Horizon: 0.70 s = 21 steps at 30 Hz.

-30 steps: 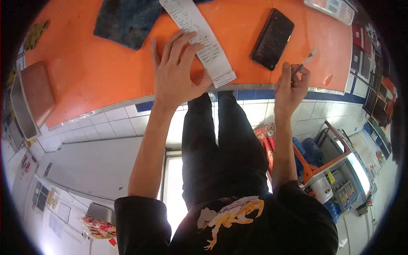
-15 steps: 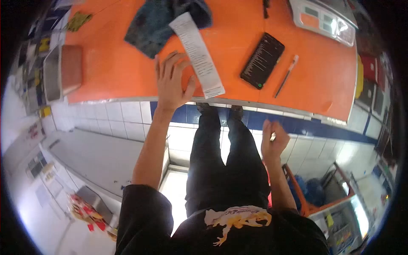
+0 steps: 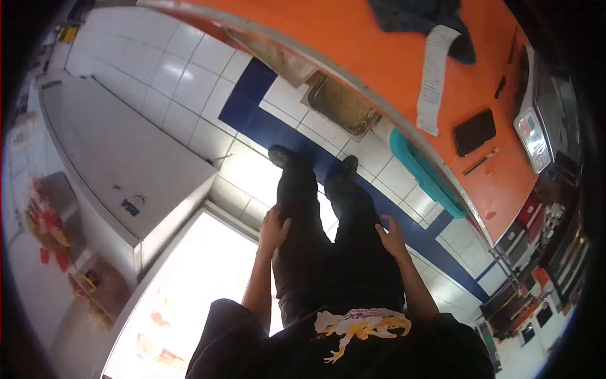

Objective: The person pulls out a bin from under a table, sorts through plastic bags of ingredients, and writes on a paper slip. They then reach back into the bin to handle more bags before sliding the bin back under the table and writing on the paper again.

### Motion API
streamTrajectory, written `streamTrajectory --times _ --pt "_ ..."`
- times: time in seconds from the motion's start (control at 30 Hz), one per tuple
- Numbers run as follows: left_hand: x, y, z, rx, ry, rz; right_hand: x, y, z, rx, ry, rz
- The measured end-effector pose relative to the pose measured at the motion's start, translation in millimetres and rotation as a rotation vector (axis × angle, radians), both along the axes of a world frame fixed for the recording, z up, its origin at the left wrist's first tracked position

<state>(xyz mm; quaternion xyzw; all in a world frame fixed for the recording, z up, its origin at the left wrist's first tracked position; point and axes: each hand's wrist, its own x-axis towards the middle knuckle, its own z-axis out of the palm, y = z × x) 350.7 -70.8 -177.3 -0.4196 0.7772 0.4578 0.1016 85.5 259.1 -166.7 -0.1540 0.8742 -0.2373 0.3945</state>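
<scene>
My left hand (image 3: pixel 274 230) hangs beside my dark trousers at thigh height, its fingers apart and nothing in it. On the other side of my legs, my right hand (image 3: pixel 391 236) also hangs with thumb and fingers apart, empty. Both are away from the orange table (image 3: pixel 353 38). On that table lie a long printed paper slip (image 3: pixel 434 79), partly over a dark cloth (image 3: pixel 413 14), a black phone (image 3: pixel 474 132) with its screen dark, and a pen (image 3: pixel 481 162).
A scale (image 3: pixel 533 139) stands near the table's right end. Below the table are a metal tray (image 3: pixel 341 106) and a teal object (image 3: pixel 423 174). A white freezer-like box (image 3: pixel 120 151) stands at the left, beside a brightly lit panel (image 3: pixel 196 284). The floor is tiled.
The view has turned, and the table now lies at the upper right. My left hand has left the tabletop and dropped to my thigh. My right hand has opened from its closed pose.
</scene>
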Motion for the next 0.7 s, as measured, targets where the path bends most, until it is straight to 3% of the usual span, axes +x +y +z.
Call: streamTrajectory --times 0.03,0.07,0.1,0.2,0.3,0.4,0.5,0.67,0.7 --pt "28.1 5.8 -7.0 0.182 -0.102 0.233 8.0 2.7 -1.9 0.022 0.004 0.02" --pt "51.2 11.3 -12.3 0.366 -0.206 0.458 15.6 3.1 -2.4 0.096 -0.154 -0.075" --pt "74.9 17.2 -18.0 0.388 -0.205 0.467 22.9 1.0 -0.2 0.17 -0.311 -0.178" --pt "122.1 19.8 -19.2 0.491 -0.252 0.493 28.9 -21.8 3.8 0.349 -0.464 -0.118" --pt "139.5 11.3 -0.6 0.397 -0.315 0.283 47.0 -70.1 13.3 0.438 -0.616 -0.15" --pt "162.5 -15.4 9.1 0.482 -0.364 0.4 73.5 -114.6 7.9 0.489 -0.696 -0.267" --pt "194.2 -55.0 -0.3 0.458 -0.285 0.336 92.7 -162.0 3.7 0.381 -0.751 -0.29" --pt "215.3 -118.6 -19.5 0.653 -0.385 0.369 97.3 -257.6 -17.2 0.428 -0.792 -0.119" --pt "215.0 -124.4 -25.3 0.678 -0.413 0.376 97.9 -273.4 -28.7 0.443 -0.847 -0.18"
